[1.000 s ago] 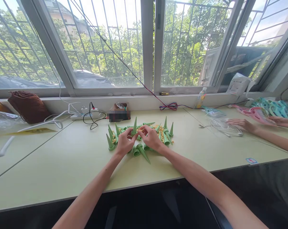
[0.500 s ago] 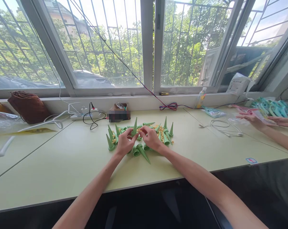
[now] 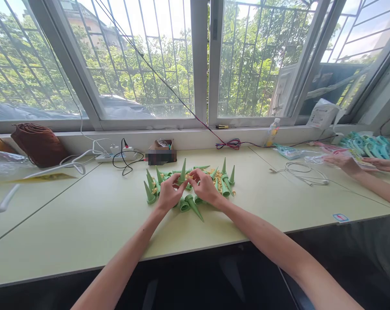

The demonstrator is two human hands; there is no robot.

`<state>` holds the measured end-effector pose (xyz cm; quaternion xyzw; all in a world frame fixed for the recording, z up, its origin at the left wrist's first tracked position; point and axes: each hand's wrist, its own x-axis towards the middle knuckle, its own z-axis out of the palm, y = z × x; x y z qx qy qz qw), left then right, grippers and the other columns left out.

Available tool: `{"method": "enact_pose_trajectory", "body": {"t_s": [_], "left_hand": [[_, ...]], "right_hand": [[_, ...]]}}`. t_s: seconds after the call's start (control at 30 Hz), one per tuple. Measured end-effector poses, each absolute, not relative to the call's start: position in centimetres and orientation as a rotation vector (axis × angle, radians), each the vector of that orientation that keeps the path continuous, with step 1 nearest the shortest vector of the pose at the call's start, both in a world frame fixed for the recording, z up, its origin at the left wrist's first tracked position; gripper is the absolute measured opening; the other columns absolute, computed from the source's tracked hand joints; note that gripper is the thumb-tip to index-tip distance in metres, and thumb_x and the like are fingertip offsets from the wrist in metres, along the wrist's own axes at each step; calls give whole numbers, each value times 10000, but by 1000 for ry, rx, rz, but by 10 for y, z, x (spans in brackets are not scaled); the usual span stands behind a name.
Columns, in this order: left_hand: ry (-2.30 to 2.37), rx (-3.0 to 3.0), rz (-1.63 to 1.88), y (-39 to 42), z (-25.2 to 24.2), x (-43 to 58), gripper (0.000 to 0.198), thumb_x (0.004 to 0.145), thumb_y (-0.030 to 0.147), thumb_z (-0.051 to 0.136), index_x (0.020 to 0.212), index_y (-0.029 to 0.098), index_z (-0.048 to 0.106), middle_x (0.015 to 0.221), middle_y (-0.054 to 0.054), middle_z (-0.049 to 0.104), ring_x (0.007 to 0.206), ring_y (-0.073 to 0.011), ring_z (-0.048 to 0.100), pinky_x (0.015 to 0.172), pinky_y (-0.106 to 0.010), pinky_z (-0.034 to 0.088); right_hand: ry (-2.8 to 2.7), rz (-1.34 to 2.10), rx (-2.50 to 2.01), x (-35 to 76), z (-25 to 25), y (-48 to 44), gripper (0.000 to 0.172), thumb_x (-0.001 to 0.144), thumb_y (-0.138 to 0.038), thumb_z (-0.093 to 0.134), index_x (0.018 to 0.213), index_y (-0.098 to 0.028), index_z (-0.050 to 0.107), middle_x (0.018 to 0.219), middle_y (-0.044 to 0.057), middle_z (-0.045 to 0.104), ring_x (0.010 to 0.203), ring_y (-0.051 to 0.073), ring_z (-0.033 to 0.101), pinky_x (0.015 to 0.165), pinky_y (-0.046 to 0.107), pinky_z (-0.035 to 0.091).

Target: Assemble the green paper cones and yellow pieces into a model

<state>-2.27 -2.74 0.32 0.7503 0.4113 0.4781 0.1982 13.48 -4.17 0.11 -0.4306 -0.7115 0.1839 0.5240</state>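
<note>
The left hand (image 3: 169,193) has its thumb and fingers bent round the lower part of a green cone (image 3: 182,170), closed on it with only a small gap between the tips. The cone stands upright, point up, near the middle of the pile; its base is hidden by the fingers. The right hand (image 3: 204,186) is just beside it, with thumb and fingertips drawn close together next to the cone's base. Whether they grip one of the small yellow bits (image 3: 217,175) I cannot tell.

More green cones lie around both hands on the pale surface (image 3: 94,215). Some stand point up, such as the left cone (image 3: 149,193) and the right cone (image 3: 232,175). The front cone (image 3: 195,209) lies on its side, its tip toward the near edge, beside an open-ended green cap (image 3: 184,205). The yellow bits are heaped among the cones, mostly toward the right.

Behind the pile are a box (image 3: 165,144), partly blurred, and a power strip (image 3: 119,154). A white cable (image 3: 306,173) lies coiled to the right, near another person's hands (image 3: 345,164), which are at pink and turquoise items (image 3: 366,146).
</note>
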Motion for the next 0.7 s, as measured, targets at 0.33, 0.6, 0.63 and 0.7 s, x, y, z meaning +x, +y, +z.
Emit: {"method": "enact_pose_trajectory", "body": {"t_s": [0.33,0.6,0.63,0.7], "left_hand": [[1156,2122,1345,-28,4,-23,271,817,406,603,943,173,658,811,-34,677,660,-141,591,608,-260,540],[1150,2118,1334,-25,1,-24,269,813,402,616,941,168,649,824,-36,680,667,-140,592,619,-265,545],[1150,2117,1336,-25,1,-24,268,814,403,616,938,168,649,830,-37,682,665,-139,590,616,-264,544],[1150,2110,1337,-25,1,-24,268,814,403,618,937,167,650,837,-40,684,670,-139,593,618,-263,544]], "right_hand": [[-1715,454,-1055,135,-2,-38,236,948,-332,472,794,-180,566,653,0,617,581,122,526,603,241,380],[-1705,420,-1080,134,1,-41,249,944,-351,489,792,-177,583,659,6,623,587,124,530,606,243,386],[-1701,420,-1075,134,2,-41,204,929,-339,511,832,-177,590,683,9,630,605,129,545,612,243,396],[-1689,426,-1061,134,2,-42,141,899,-311,547,898,-177,589,722,13,636,633,136,568,620,244,416]]}}
